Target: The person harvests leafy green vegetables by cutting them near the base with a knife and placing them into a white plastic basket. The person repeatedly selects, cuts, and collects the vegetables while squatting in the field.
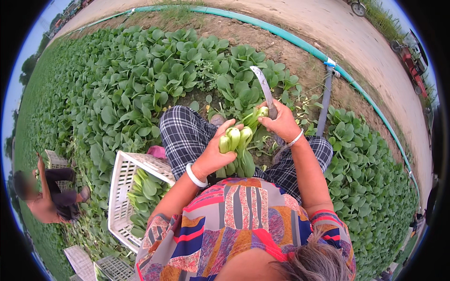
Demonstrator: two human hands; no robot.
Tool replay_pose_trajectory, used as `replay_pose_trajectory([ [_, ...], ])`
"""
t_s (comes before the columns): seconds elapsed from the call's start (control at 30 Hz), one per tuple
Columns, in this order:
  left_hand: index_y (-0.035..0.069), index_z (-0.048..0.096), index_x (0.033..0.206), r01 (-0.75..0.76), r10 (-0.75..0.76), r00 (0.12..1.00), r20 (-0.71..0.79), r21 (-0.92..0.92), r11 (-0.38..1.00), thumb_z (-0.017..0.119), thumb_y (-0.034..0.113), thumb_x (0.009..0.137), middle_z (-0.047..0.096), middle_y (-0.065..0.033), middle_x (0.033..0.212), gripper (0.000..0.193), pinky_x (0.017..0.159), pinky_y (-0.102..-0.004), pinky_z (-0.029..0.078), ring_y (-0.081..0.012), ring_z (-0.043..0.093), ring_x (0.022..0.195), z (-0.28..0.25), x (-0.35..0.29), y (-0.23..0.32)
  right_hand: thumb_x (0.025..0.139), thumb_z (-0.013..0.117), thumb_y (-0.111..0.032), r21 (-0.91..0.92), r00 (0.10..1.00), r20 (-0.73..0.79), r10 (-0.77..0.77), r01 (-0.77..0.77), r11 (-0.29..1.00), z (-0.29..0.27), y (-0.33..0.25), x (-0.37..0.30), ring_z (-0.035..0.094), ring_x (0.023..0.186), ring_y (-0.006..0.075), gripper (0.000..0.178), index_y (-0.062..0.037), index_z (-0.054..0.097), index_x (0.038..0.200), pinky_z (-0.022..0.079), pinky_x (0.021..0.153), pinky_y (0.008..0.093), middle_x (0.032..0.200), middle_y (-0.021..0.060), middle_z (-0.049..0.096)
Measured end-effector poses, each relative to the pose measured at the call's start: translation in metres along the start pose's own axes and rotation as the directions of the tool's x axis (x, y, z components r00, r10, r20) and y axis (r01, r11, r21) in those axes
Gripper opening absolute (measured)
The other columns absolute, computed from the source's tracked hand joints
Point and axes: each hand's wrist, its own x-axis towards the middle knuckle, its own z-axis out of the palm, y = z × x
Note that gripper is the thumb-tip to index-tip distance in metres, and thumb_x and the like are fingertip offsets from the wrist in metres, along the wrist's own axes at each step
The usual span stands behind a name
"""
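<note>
My left hand (216, 153) is closed around several heads of bok choy (240, 149), their pale bases up and their leaves hanging toward my lap. In my right hand (283, 122) is a curved harvesting knife (263, 83), its blade pointing up and away from me. The right thumb and fingers also pinch the pale base of another bok choy head (255, 117), just beyond the bunch. Its leaves run down toward the left hand and are partly hidden there. Both hands are above my bent knees, close together.
A white plastic crate (123, 206) with cut bok choy (146, 189) stands at my left. Growing bok choy (136, 79) spreads ahead and on both sides. A green hose (281, 33) and a grey pipe (325, 100) border the bed. Another person (49, 192) sits farther left.
</note>
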Motion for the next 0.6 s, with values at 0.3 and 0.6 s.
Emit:
replay_pose_trajectory([
  [0.3, 0.001, 0.047, 0.134, 0.198, -0.190, 0.980, 0.059, -0.367, 0.909, 0.058, 0.003, 0.075, 0.058, -0.0069, 0.123, 0.060, 0.100, -0.0321, 0.041, -0.0166, 0.055, 0.113, -0.013, -0.012, -0.007, 0.078, 0.072, -0.008, 0.189, 0.949, 0.298, 0.102, -0.164, 0.968, 0.040, -0.023, -0.009, 0.050, 0.059, 0.0044, 0.032, -0.0059, 0.058, 0.107, 0.041, 0.051, 0.0210, 0.077, -0.0038, 0.055],
  [0.6, 0.002, 0.042, 0.136, 0.004, -0.005, 1.000, 0.000, -0.614, 0.789, 0.059, 0.006, 0.078, 0.056, -0.0091, 0.124, 0.061, 0.099, -0.0340, 0.043, -0.0179, 0.054, 0.113, -0.004, -0.039, -0.012, 0.079, 0.071, -0.009, 0.294, 0.955, 0.294, 0.039, -0.129, 0.947, 0.092, -0.025, -0.006, 0.056, 0.071, 0.0049, 0.057, -0.0021, 0.048, 0.130, 0.046, 0.055, 0.0182, 0.115, 0.0086, 0.063],
])
